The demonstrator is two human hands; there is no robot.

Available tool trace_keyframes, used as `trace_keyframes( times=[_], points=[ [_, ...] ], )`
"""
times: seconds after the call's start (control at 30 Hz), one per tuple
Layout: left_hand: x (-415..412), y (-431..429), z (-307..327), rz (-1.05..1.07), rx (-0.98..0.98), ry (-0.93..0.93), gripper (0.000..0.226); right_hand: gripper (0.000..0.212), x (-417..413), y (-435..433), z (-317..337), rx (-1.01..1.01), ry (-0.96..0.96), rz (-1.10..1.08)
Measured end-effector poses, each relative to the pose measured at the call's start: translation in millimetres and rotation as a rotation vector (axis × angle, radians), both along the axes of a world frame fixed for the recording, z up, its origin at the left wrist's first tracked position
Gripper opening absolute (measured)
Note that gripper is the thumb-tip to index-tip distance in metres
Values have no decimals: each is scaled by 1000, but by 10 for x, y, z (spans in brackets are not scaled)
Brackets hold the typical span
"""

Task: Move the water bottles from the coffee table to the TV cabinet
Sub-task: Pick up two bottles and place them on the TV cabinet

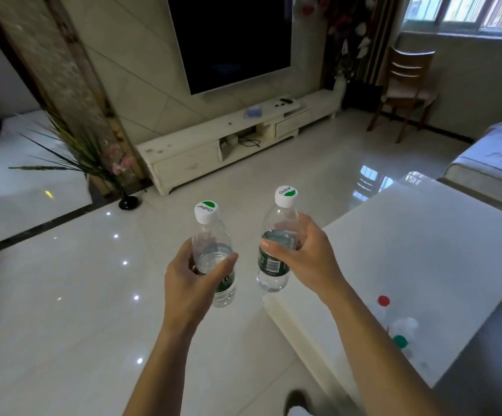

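Both hands are raised over the glossy tiled floor (pixel 63 310), each wrapped around one clear plastic water bottle. Left hand (pixel 189 283) grips the left bottle (pixel 213 253) at mid-body, thumb across the front. Right hand (pixel 306 250) grips the right bottle (pixel 276 250) near its shoulder, fingers curled around it. Two bottles counted, each upright, ribbed, with a green label and a white cap marked green. Neither touches any surface. Long white TV cabinet (pixel 189 163) stands against the far wall under a dark flat screen (pixel 231 40), well apart from the bottles. White smooth-topped counter (pixel 423 250) lies at right, carrying a blurred bottle (pixel 402 328) and one red cap (pixel 383 300).
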State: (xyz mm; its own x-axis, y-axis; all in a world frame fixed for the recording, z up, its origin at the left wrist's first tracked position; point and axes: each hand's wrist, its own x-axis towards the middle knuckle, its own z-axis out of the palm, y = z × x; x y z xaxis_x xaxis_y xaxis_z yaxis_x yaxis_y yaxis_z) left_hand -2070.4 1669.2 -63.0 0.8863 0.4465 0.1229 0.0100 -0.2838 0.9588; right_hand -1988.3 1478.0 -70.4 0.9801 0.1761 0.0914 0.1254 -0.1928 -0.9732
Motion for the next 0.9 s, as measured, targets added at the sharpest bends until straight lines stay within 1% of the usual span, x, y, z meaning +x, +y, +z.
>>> trace_keyframes(
  times=[0.07,0.1,0.23,0.33,0.43,0.53,0.6,0.7,0.83,0.9],
  points=[
    [197,92,-9,11,5,7,45,62,207,109,8,23,15,20],
    [307,130,-5,18,9,9,47,61,329,159,13,28,18,30],
    [781,310,71,42,47,40,51,68,897,412,43,7,9,112],
    [1124,456,159,70,68,44,59,71,1276,607,82,-9,-14,155],
    [1412,571,135,106,67,32,55,70,1565,752,43,-9,0,166],
    [1642,649,18,113,88,51,57,69,1772,855,-80,-38,34,189],
    [1808,726,-65,104,70,67,57,70,1935,915,-150,-56,56,194],
    [2110,878,-159,90,31,89,57,71,2208,1011,-187,-73,78,175],
    [2619,1136,-224,70,1,65,59,71,2664,1229,-175,-109,71,131],
    [2880,1339,-257,54,-10,55,55,70,2899,1420,-165,-124,68,114]
  ],
)
